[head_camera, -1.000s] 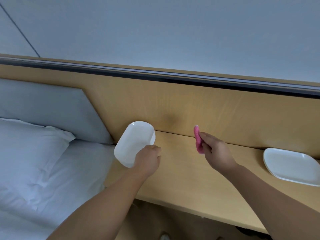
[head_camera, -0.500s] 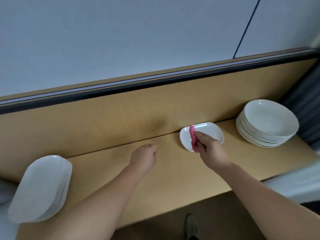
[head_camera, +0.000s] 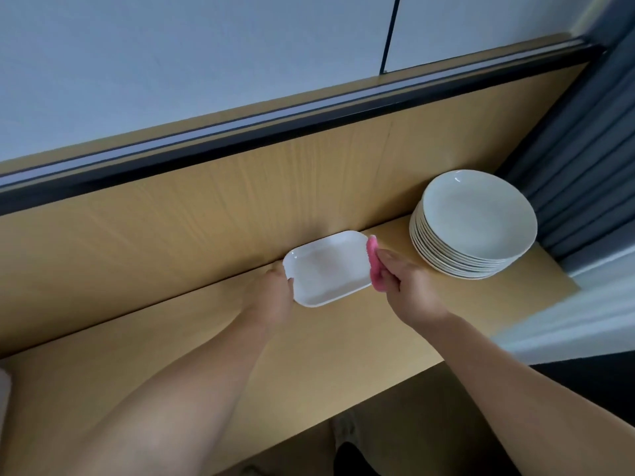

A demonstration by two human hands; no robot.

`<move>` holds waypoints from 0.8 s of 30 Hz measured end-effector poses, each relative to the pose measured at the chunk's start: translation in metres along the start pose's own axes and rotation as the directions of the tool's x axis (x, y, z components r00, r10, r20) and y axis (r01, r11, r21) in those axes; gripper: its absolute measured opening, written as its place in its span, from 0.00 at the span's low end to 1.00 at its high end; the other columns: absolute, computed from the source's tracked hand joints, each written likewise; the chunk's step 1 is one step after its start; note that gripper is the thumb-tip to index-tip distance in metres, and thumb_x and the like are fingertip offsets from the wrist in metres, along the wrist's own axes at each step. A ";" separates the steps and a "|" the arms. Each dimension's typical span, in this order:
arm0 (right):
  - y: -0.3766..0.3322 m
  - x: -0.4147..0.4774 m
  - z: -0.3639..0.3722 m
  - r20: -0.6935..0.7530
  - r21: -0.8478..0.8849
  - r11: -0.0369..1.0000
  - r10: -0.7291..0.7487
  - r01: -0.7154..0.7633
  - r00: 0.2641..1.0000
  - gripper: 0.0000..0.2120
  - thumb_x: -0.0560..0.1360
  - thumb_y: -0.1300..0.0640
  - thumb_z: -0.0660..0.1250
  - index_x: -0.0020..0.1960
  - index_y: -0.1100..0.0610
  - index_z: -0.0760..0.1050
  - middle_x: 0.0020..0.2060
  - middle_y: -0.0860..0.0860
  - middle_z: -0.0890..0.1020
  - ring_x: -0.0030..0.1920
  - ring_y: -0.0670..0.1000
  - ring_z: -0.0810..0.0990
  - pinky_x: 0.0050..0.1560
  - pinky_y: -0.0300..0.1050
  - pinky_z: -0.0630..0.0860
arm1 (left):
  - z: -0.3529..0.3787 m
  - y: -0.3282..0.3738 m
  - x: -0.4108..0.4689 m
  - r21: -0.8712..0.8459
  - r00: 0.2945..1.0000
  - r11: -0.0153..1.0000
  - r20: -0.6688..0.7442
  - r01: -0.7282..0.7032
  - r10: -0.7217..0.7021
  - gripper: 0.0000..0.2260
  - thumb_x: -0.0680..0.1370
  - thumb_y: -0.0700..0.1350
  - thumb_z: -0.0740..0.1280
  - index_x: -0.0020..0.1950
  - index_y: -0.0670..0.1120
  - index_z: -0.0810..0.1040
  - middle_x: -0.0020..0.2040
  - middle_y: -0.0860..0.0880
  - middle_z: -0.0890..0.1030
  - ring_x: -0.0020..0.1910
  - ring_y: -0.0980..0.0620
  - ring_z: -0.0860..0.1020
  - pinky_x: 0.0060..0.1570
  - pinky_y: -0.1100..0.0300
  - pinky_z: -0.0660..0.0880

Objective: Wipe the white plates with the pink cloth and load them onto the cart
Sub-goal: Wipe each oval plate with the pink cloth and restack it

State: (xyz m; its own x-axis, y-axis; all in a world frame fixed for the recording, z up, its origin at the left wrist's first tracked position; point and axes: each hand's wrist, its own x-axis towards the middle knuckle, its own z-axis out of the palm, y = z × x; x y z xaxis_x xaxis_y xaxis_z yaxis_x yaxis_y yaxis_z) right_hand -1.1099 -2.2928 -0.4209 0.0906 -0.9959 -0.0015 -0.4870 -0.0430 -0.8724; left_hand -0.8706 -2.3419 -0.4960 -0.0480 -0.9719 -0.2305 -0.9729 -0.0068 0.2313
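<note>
A stack of round white bowls stands just beyond the right hand, beside a grey curtain. The left hand grips the near-left rim of a glossy rounded-rectangular white plate on the wood-grain shelf. The right hand is closed on the soft, folded pink cloth, which touches the plate's right edge.

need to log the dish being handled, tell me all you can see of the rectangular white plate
The rectangular white plate is glossy, shallow, with rounded corners and a raised rim; it looks ceramic and empty. It sits near the back panel of the wooden shelf. The left hand grips its left edge; the pink cloth in the right hand meets its right edge.
</note>
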 end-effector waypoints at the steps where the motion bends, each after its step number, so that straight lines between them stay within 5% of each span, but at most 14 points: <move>1: 0.004 0.004 0.000 0.006 0.016 1.000 0.006 -0.006 1.000 0.16 0.85 0.56 0.51 0.38 0.54 0.66 0.35 0.49 0.69 0.36 0.47 0.66 0.44 0.38 0.70 | 0.004 0.002 0.004 0.025 1.000 1.000 0.011 0.008 -0.009 0.15 0.82 0.51 0.56 0.62 0.42 0.68 0.48 0.46 0.80 0.42 0.46 0.78 0.36 0.56 0.69; 6: 0.020 0.018 -0.001 0.026 -0.013 0.999 -0.040 0.041 0.999 0.15 0.84 0.61 0.52 0.40 0.54 0.67 0.35 0.49 0.70 0.36 0.49 0.68 0.44 0.43 0.73 | 0.016 0.009 0.010 0.018 0.996 0.998 0.064 0.062 -0.063 0.14 0.82 0.46 0.58 0.66 0.41 0.67 0.54 0.45 0.79 0.51 0.45 0.79 0.40 0.57 0.70; 13: 0.026 0.023 0.000 0.036 -0.026 0.998 -0.053 0.054 0.998 0.15 0.83 0.62 0.53 0.39 0.50 0.67 0.35 0.48 0.71 0.37 0.48 0.69 0.46 0.38 0.73 | 0.017 0.017 0.014 -0.285 0.968 0.926 0.090 0.249 -0.232 0.16 0.80 0.38 0.60 0.67 0.39 0.67 0.59 0.42 0.77 0.57 0.44 0.76 0.44 0.59 0.68; 24: 0.020 0.015 0.003 0.060 -0.065 0.997 -0.040 0.044 0.997 0.13 0.84 0.59 0.53 0.43 0.55 0.71 0.36 0.49 0.73 0.38 0.50 0.70 0.46 0.40 0.75 | 0.002 0.015 0.008 -0.518 0.939 0.783 0.173 0.344 -0.299 0.12 0.78 0.35 0.59 0.61 0.41 0.69 0.50 0.44 0.76 0.47 0.40 0.80 0.43 0.49 0.78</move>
State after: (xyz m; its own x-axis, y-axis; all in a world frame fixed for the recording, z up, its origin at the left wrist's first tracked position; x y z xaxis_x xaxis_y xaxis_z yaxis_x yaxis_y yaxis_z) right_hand -1.1154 -2.3084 -0.4396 0.1623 -0.9867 0.0043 -0.5382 -0.0922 -0.8378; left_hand -0.8863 -2.3494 -0.4958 0.2064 -0.8695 -0.4487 -0.6608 -0.4621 0.5915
